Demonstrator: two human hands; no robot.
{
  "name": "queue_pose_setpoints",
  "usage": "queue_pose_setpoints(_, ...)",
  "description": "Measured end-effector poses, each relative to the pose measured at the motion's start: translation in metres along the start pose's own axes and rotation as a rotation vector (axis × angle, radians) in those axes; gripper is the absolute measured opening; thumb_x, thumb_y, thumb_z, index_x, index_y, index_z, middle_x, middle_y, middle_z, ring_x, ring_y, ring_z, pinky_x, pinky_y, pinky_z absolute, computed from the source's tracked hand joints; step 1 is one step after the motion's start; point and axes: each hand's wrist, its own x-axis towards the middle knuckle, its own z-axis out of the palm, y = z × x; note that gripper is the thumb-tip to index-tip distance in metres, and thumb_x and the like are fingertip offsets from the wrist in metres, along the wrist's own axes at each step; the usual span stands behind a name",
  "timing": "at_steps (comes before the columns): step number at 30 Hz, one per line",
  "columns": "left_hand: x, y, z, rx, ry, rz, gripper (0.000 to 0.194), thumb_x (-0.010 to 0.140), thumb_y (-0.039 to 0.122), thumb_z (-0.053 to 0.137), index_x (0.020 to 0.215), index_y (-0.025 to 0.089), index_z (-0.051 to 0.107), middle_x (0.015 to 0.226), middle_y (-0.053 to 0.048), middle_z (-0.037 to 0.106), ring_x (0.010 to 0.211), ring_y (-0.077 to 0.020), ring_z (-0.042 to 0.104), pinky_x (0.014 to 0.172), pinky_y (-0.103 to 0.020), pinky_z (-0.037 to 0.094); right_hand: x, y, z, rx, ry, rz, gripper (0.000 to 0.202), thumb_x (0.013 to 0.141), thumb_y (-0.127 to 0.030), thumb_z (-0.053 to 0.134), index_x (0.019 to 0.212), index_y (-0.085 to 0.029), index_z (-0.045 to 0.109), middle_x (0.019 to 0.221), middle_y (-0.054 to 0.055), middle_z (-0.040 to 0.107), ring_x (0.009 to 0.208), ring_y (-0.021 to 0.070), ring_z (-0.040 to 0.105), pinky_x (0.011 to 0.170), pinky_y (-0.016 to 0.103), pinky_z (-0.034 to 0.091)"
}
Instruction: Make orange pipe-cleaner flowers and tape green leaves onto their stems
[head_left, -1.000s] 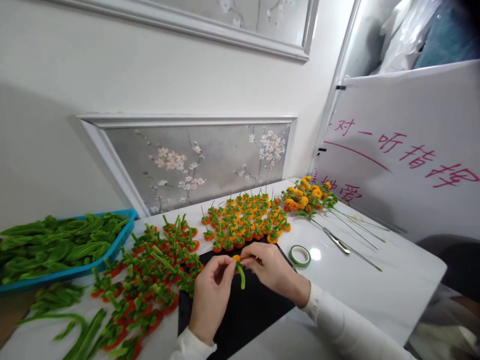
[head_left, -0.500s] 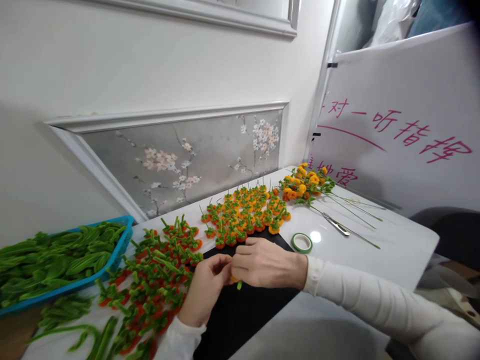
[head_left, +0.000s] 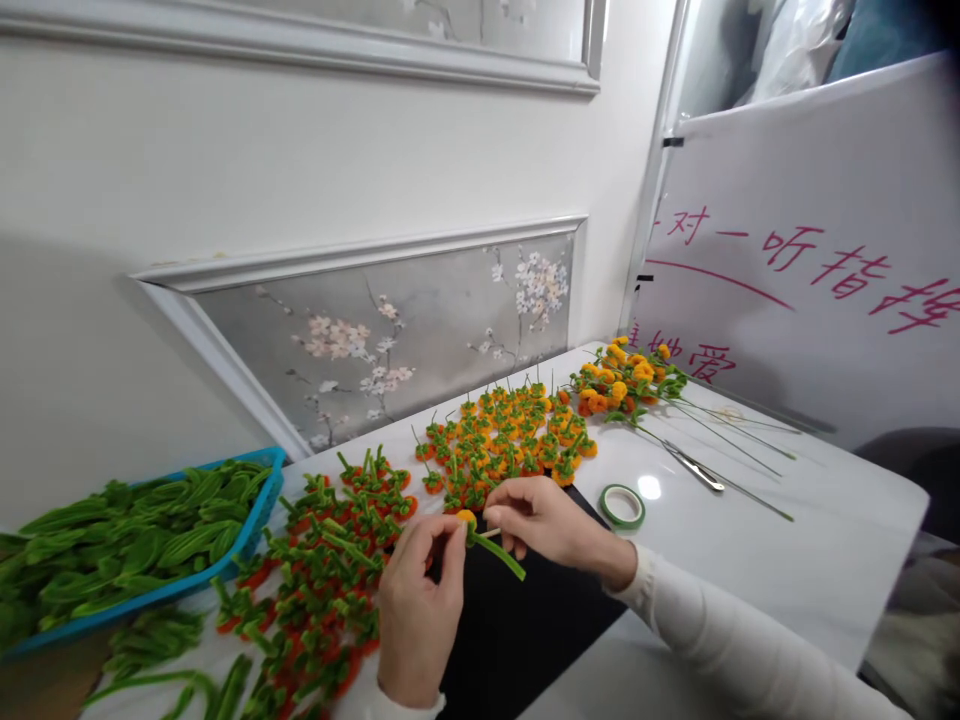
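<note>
Over the black mat (head_left: pixel 517 620), my left hand (head_left: pixel 424 600) pinches a small yellow-orange flower (head_left: pixel 466 518) between thumb and fingertips. A green fuzzy strip (head_left: pixel 501 555) sticks out from the flower toward the lower right. My right hand (head_left: pixel 544 520), just to the right, has its thumb and fingers closed on a thin pale stick (head_left: pixel 491 532) that reaches to the flower's green base. Behind the hands stand many small orange and yellow flowers (head_left: pixel 502 425) with green tops. Red ones with green strips (head_left: pixel 322 570) lie to the left.
A blue basket (head_left: pixel 259 515) of green leaf shapes is at the left. Green tape (head_left: pixel 622 507) lies right of the mat, with scissors (head_left: pixel 697 468) beyond it. Stemmed yellow and orange flowers (head_left: pixel 619 375) lie at the back right of the white table (head_left: pixel 787 560).
My hands have moved apart a little, and the flower with its green strip now shows between them. The thin stick has come into view. The camera view has shifted slightly.
</note>
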Motion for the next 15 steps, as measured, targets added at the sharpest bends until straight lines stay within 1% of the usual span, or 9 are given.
queue_pose_setpoints(2, -0.002, 0.002, 0.002, 0.067, -0.008, 0.103, 0.007, 0.083, 0.021, 0.053, 0.081, 0.022, 0.06, 0.081, -0.004, 0.062, 0.08, -0.0197, 0.06, 0.075, -0.029, 0.046, -0.003, -0.004, 0.004, -0.077, 0.032, -0.019, 0.018, 0.088, -0.027, 0.05, 0.081, -0.015, 0.062, 0.059, -0.002, 0.058, 0.05, 0.0087, 0.053, 0.044, 0.016, 0.038)
queue_pose_setpoints(4, -0.003, 0.003, 0.004, 0.086, -0.029, 0.167, 0.009, 0.084, 0.018, 0.052, 0.083, 0.022, 0.06, 0.083, -0.004, 0.063, 0.081, -0.0193, 0.061, 0.077, -0.028, 0.046, -0.005, -0.009, 0.004, -0.195, 0.085, -0.07, 0.016, 0.085, -0.024, 0.054, 0.077, -0.016, 0.065, 0.061, -0.001, 0.06, 0.052, 0.0086, 0.051, 0.046, 0.017, 0.035)
queue_pose_setpoints(6, -0.004, 0.003, 0.007, 0.084, -0.049, 0.192, 0.01, 0.084, 0.016, 0.052, 0.084, 0.022, 0.06, 0.083, -0.004, 0.063, 0.081, -0.0189, 0.061, 0.078, -0.027, 0.046, -0.006, -0.013, 0.003, -0.282, 0.112, -0.111, 0.015, 0.083, -0.017, 0.054, 0.074, -0.016, 0.066, 0.061, -0.001, 0.061, 0.052, 0.0086, 0.051, 0.047, 0.018, 0.034)
queue_pose_setpoints(8, -0.005, 0.002, 0.009, 0.075, -0.072, 0.18, 0.011, 0.084, 0.015, 0.051, 0.084, 0.022, 0.06, 0.083, -0.004, 0.062, 0.082, -0.0187, 0.061, 0.078, -0.027, 0.046, -0.007, -0.014, 0.002, -0.359, 0.111, -0.154, 0.015, 0.081, -0.011, 0.052, 0.075, -0.015, 0.065, 0.065, 0.0, 0.063, 0.056, 0.0097, 0.054, 0.052, 0.019, 0.036)
queue_pose_setpoints(11, -0.006, 0.0, 0.011, 0.038, -0.082, 0.094, 0.008, 0.084, 0.019, 0.053, 0.083, 0.021, 0.06, 0.083, -0.004, 0.062, 0.081, -0.019, 0.06, 0.077, -0.028, 0.046, -0.011, -0.013, 0.003, -0.491, 0.096, -0.209, 0.014, 0.083, -0.01, 0.049, 0.08, -0.015, 0.062, 0.075, 0.003, 0.064, 0.066, 0.0125, 0.057, 0.059, 0.021, 0.038)
queue_pose_setpoints(13, -0.005, -0.001, 0.01, -0.043, -0.097, -0.028, 0.006, 0.083, 0.023, 0.056, 0.081, 0.021, 0.061, 0.082, -0.004, 0.062, 0.078, -0.0188, 0.06, 0.074, -0.028, 0.047, -0.012, -0.011, 0.003, -0.586, 0.083, -0.233, 0.012, 0.085, -0.012, 0.047, 0.084, -0.015, 0.058, 0.078, 0.004, 0.062, 0.066, 0.0131, 0.056, 0.058, 0.022, 0.036)
queue_pose_setpoints(15, -0.003, -0.001, 0.009, -0.172, -0.144, -0.181, 0.009, 0.081, 0.028, 0.058, 0.079, 0.02, 0.061, 0.078, -0.003, 0.062, 0.073, -0.0175, 0.059, 0.068, -0.026, 0.048, -0.012, -0.008, 0.002, -0.672, 0.066, -0.292, 0.01, 0.086, -0.012, 0.046, 0.086, -0.015, 0.055, 0.078, 0.004, 0.06, 0.064, 0.0131, 0.052, 0.056, 0.023, 0.035)
